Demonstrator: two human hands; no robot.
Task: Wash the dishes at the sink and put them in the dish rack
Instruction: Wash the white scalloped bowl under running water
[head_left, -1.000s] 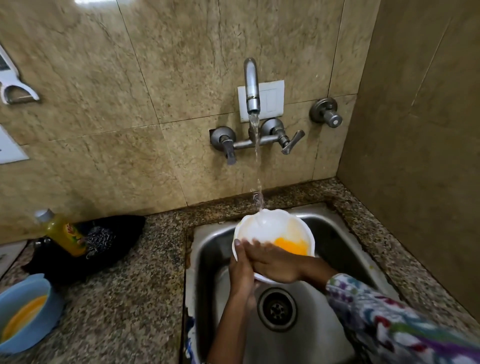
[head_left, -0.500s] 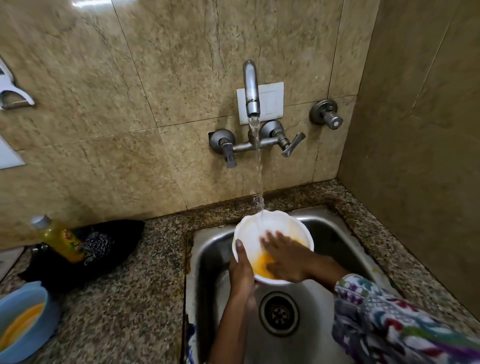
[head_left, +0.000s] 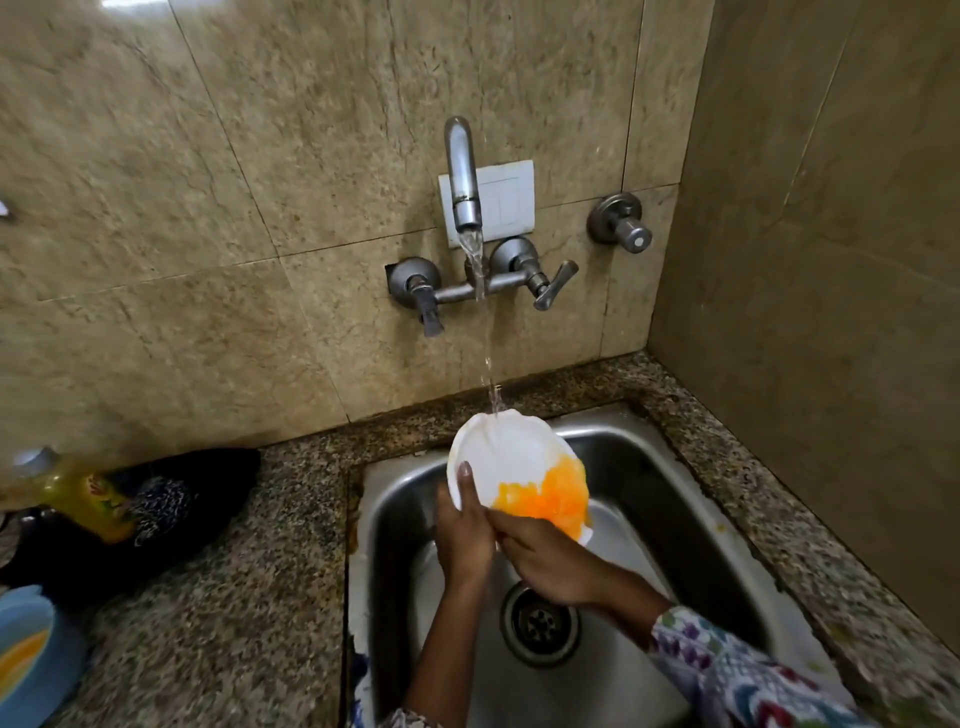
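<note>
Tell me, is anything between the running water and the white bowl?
Nothing visible. The stream from the metal faucet lands straight on the white bowl, which the left hand holds tilted; the right hand is lower.

Far left of the hands, the blue bowl (head_left: 28, 657) gets chopped by the frame edge, and the yellow bottle (head_left: 78, 488) beside it is too blurry to read the label.
</note>
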